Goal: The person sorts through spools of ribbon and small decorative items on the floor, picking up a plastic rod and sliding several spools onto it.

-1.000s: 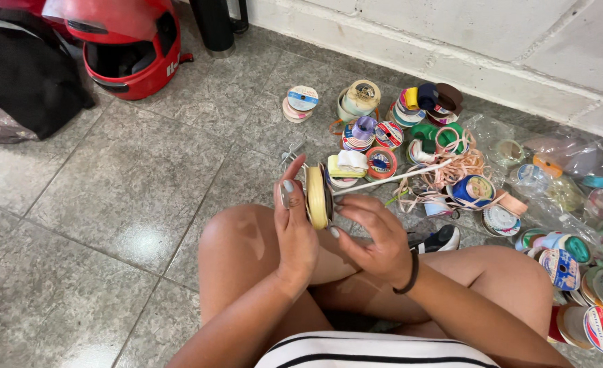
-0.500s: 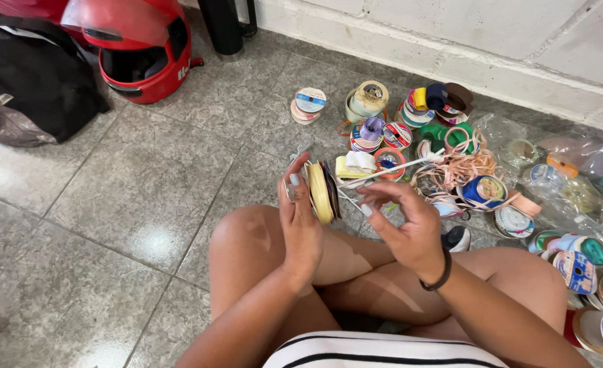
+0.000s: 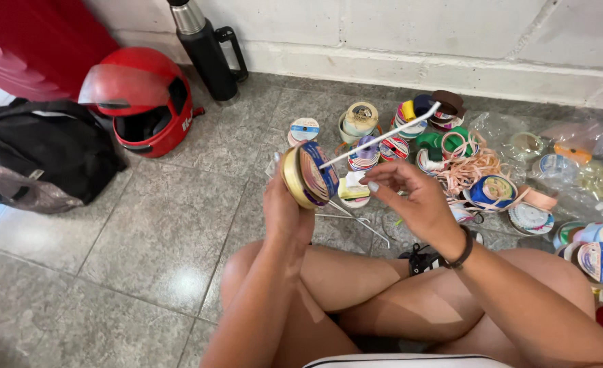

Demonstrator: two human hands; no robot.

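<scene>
Head view: left hand gripping a cream ribbon spool raised above the knee, right hand pinching its white ribbon taut toward the spool pile on the floor.

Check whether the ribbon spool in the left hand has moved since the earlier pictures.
Yes. The ribbon spool in the left hand has risen off the knee, away from the body, towards the spool pile.
</scene>
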